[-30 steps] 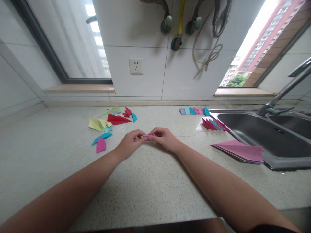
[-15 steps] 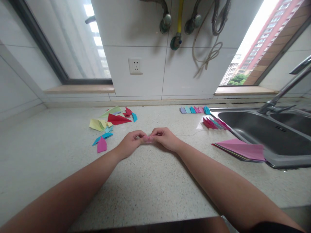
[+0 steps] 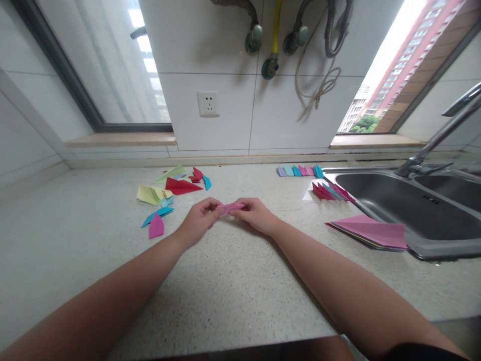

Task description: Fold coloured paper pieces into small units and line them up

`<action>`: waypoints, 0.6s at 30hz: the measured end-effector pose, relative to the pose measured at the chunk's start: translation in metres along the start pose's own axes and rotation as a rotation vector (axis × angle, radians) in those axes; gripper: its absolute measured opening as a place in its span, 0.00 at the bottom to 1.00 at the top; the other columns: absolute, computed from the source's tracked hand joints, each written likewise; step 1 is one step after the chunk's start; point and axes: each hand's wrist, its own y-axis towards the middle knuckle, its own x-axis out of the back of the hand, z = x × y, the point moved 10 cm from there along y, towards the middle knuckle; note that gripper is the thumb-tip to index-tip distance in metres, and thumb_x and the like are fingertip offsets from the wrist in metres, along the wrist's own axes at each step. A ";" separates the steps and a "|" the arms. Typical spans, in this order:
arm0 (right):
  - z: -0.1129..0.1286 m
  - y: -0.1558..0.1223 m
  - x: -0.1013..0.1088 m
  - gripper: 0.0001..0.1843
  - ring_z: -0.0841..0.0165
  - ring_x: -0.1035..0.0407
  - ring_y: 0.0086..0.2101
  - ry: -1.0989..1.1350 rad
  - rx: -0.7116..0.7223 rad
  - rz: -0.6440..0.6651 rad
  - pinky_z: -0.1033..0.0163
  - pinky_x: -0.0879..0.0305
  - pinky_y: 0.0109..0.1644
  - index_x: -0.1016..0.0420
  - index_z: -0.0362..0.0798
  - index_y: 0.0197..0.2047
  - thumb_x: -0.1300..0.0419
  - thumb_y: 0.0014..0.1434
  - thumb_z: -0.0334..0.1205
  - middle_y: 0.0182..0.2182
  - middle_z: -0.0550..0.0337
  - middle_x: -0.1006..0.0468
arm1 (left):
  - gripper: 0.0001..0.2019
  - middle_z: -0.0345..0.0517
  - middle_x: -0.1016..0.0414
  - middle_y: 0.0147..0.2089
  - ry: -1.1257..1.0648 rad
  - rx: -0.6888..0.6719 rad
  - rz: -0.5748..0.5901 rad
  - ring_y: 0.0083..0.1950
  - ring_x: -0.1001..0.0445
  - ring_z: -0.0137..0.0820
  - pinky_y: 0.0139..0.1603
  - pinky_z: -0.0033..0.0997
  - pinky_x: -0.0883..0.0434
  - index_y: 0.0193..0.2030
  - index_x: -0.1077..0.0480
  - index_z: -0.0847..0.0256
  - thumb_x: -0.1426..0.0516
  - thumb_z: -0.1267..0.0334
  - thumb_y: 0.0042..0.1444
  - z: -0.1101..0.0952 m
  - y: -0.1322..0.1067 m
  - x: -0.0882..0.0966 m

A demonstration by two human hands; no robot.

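A small folded piece of pink paper (image 3: 230,207) is held between my two hands, just above the middle of the counter. My left hand (image 3: 201,216) pinches its left end between thumb and fingers. At the other end, the thumb and fingers of my right hand (image 3: 255,214) grip it. Parts of the paper are covered by the fingertips. Left of my left hand lie folded papers: a magenta piece (image 3: 156,226), a blue piece (image 3: 158,216), a red piece (image 3: 182,186) and a pale yellow piece (image 3: 149,194).
Small folded papers (image 3: 300,171) stand in a row by the wall. Red and blue folded pieces (image 3: 330,191) and a stack of pink-topped paper planes (image 3: 372,232) lie beside the steel sink (image 3: 376,200) with its faucet (image 3: 421,158). A socket (image 3: 208,104) is on the tiled wall.
My hands have drawn slightly apart, and more of the pink folded paper shows between them. The view has shifted a little; the other papers lie as before.
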 end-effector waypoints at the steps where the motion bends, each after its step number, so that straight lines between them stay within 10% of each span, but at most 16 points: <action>1: 0.001 0.000 0.001 0.17 0.75 0.44 0.23 -0.005 0.007 -0.014 0.67 0.50 0.27 0.23 0.43 0.34 0.35 0.52 0.50 0.21 0.65 0.32 | 0.15 0.38 0.33 0.29 0.003 -0.001 0.002 0.23 0.39 0.23 0.22 0.24 0.42 0.41 0.29 0.60 0.39 0.52 0.54 -0.001 0.000 -0.001; 18: 0.001 0.002 -0.002 0.13 0.69 0.34 0.30 0.006 0.060 0.036 0.62 0.39 0.38 0.21 0.44 0.34 0.35 0.53 0.47 0.27 0.59 0.23 | 0.13 0.43 0.25 0.37 0.233 -0.064 0.142 0.37 0.30 0.32 0.39 0.31 0.35 0.40 0.25 0.61 0.42 0.53 0.58 -0.015 -0.004 -0.016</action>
